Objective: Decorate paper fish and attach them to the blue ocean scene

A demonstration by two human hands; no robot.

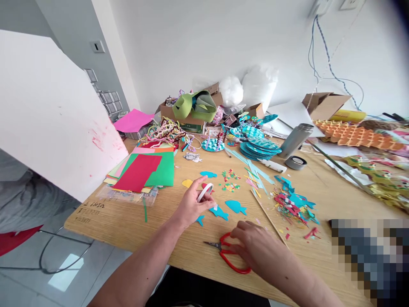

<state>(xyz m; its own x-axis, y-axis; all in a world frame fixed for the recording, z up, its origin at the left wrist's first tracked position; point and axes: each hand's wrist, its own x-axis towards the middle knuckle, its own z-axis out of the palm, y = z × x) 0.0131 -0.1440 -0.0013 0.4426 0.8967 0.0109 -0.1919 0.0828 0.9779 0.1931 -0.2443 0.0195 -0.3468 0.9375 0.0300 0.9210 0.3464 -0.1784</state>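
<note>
A roll of white tape (pixel 205 192) is held in my left hand (pixel 191 204), its fingers curled around the ring. Under and beside that hand lie blue paper fish (pixel 235 207), one partly covered by my fingers. A yellow paper piece (pixel 187 183) lies just left of them. My right hand (pixel 247 238) is closed at the red handles of a pair of scissors (pixel 234 267), which rest on the table near its front edge. The scissor blades point left. My fingertips partly hide the upper handle loop.
A wooden stick (pixel 270 217) and a heap of paper scraps (pixel 295 200) lie to the right. Coloured paper sheets (pixel 137 172) are stacked left. Behind stand blue plates (pixel 260 149), a steel flask (pixel 295 140) and boxes. A white board (pixel 57 111) leans at the left.
</note>
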